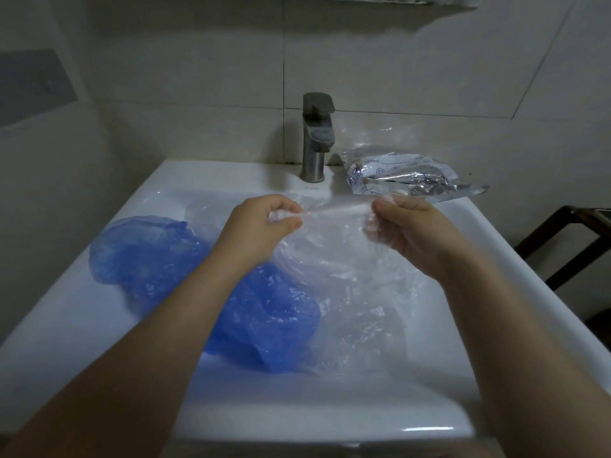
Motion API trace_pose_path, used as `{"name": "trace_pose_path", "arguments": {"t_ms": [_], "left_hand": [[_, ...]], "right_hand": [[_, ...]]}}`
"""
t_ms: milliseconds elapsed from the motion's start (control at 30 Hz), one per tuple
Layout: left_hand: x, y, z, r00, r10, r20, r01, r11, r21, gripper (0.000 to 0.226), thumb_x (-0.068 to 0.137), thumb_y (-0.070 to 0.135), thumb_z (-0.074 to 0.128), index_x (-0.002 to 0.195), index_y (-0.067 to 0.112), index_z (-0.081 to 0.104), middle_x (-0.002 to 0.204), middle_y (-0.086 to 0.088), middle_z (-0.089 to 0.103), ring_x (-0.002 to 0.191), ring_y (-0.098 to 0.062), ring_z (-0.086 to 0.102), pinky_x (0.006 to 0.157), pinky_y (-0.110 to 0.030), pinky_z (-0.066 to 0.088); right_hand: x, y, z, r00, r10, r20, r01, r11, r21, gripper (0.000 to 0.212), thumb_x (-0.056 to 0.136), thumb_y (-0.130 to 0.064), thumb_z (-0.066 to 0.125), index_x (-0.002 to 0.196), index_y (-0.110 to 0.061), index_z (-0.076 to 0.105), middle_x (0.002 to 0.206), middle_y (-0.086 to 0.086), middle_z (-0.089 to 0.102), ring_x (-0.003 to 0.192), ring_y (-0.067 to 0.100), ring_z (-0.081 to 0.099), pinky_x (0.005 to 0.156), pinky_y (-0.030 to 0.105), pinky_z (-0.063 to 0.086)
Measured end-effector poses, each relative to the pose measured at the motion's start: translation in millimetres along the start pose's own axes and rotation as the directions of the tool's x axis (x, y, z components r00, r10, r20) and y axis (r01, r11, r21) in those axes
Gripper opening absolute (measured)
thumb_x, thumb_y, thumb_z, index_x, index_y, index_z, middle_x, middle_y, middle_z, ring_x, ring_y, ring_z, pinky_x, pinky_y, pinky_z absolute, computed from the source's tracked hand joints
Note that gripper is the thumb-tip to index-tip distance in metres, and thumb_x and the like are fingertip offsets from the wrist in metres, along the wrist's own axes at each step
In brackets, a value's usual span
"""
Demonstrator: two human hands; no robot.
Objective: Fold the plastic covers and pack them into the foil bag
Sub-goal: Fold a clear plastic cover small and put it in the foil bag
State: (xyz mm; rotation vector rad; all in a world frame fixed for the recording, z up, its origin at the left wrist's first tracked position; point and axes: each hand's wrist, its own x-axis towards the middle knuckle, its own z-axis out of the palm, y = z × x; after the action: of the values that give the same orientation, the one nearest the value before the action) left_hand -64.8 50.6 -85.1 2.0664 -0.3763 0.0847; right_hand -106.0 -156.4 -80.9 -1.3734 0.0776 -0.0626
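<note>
Two grips, both clamped on the same thing: left hand (264, 223) pinching one end of a stretched edge of the clear plastic cover (334, 246) between thumb and curled fingers, right hand (406, 226) pinching the other end the same way. Held taut between them, just in front of the faucet (315, 137) and above the basin; long axis of the stretched edge running left to right, square to the faucet's spout line, with the rest of the film hanging and pooling toward the near rim of the sink (380, 421). Judging by that, next fold a matter of bringing one pinch across to the other along this axis, or of dropping the taut edge toward the near rim. Foil bag (406, 175) lying flat on the sink's back ledge, just right of the faucet, beyond the right hand and clearly nearer it than the left; likely the right hand's reach when packing comes. Bag's mouth not readable from here. Blue plastic cover (205, 292) crumpled in the basin, left of and nearer than the faucet, partly under the left forearm and touching the clear film. Count: one foil bag; one clear cover in the grips; one blue mass, single or doubled impossible to tell; some further clear film behind the bag, right of the faucet, number unclear.
</note>
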Motion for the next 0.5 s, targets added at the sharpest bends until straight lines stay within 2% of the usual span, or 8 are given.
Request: {"name": "trace_pose_path", "arguments": {"t_ms": [100,167,233,333,400,433,500], "left_hand": [[1.6,-1.0,-0.9,0.999,0.052,-0.011,-0.051,0.995,0.081,0.005,0.090,0.024,0.060,0.094,0.024,0.062,0.100,0.005,0.060,0.090,-0.010,0.053,0.068,-0.015,0.037],[2.1,-0.3,0.8,0.994,0.105,0.007,-0.105,0.989,0.108,0.003,0.091,0.024,0.058,0.093,0.023,0.060,0.104,0.005,0.055,0.091,-0.008,0.051,0.066,-0.007,0.036],[1.1,1.6,2.0,0.995,0.097,0.035,-0.098,0.995,0.029,0.007,0.092,0.023,0.056,0.096,0.020,0.061,0.100,0.008,0.053,0.084,-0.002,0.050,0.067,0.003,0.035],[-3.2,5.9,1.2,0.996,0.027,0.087,-0.010,0.983,-0.184,0.007,0.092,0.021,0.055,0.095,0.021,0.062,0.083,0.010,0.060,0.067,0.003,0.054,0.064,-0.006,0.042],[-5.5,7.7,-0.3,0.994,0.036,0.107,-0.008,0.968,-0.250,0.015,0.093,0.018,0.054,0.092,0.031,0.059,0.082,0.008,0.062,0.062,0.006,0.059,0.064,-0.008,0.046],[-6.1,7.9,-0.9,0.993,0.041,0.113,-0.011,0.967,-0.254,0.019,0.093,0.017,0.053,0.093,0.035,0.058,0.084,0.008,0.062,0.062,0.008,0.060,0.064,-0.007,0.046],[-7.2,9.2,-1.1,0.992,0.058,0.108,-0.030,0.969,-0.246,0.021,0.093,0.015,0.052,0.094,0.036,0.057,0.088,0.008,0.062,0.063,0.011,0.060,0.064,-0.004,0.046]], "right_hand": [[-0.4,-1.4,5.0,0.997,-0.061,-0.043,0.063,0.997,0.047,0.023,0.095,0.001,0.042,0.098,-0.010,0.063,0.055,-0.003,0.055,0.050,0.006,0.056,0.055,0.019,0.052],[-0.8,-2.9,6.5,0.990,-0.114,-0.086,0.119,0.991,0.065,0.031,0.094,0.004,0.040,0.095,-0.017,0.063,0.056,-0.002,0.050,0.048,0.007,0.049,0.050,0.017,0.047],[0.3,-2.9,7.2,0.981,-0.145,-0.130,0.154,0.986,0.062,0.034,0.093,0.005,0.037,0.084,-0.015,0.064,0.059,0.001,0.051,0.048,0.008,0.045,0.047,0.015,0.042],[0.8,-1.2,6.7,0.973,-0.126,-0.192,0.096,0.982,-0.160,0.036,0.091,0.003,0.037,0.071,-0.011,0.063,0.058,0.002,0.053,0.043,0.007,0.046,0.042,0.015,0.040],[1.3,0.1,3.6,0.983,-0.067,-0.172,0.020,0.966,-0.259,0.029,0.091,-0.002,0.043,0.073,-0.012,0.065,0.066,0.003,0.058,0.055,0.012,0.053,0.047,0.016,0.043],[0.8,0.8,2.5,0.986,-0.057,-0.158,0.007,0.954,-0.301,0.023,0.090,-0.007,0.048,0.078,-0.013,0.065,0.074,0.001,0.061,0.066,0.014,0.056,0.054,0.019,0.045],[-0.3,2.1,-0.3,0.976,-0.178,-0.122,0.090,0.852,-0.515,0.008,0.090,-0.018,0.057,0.092,-0.019,0.064,0.097,-0.004,0.062,0.092,0.012,0.055,0.075,0.021,0.043]]}}
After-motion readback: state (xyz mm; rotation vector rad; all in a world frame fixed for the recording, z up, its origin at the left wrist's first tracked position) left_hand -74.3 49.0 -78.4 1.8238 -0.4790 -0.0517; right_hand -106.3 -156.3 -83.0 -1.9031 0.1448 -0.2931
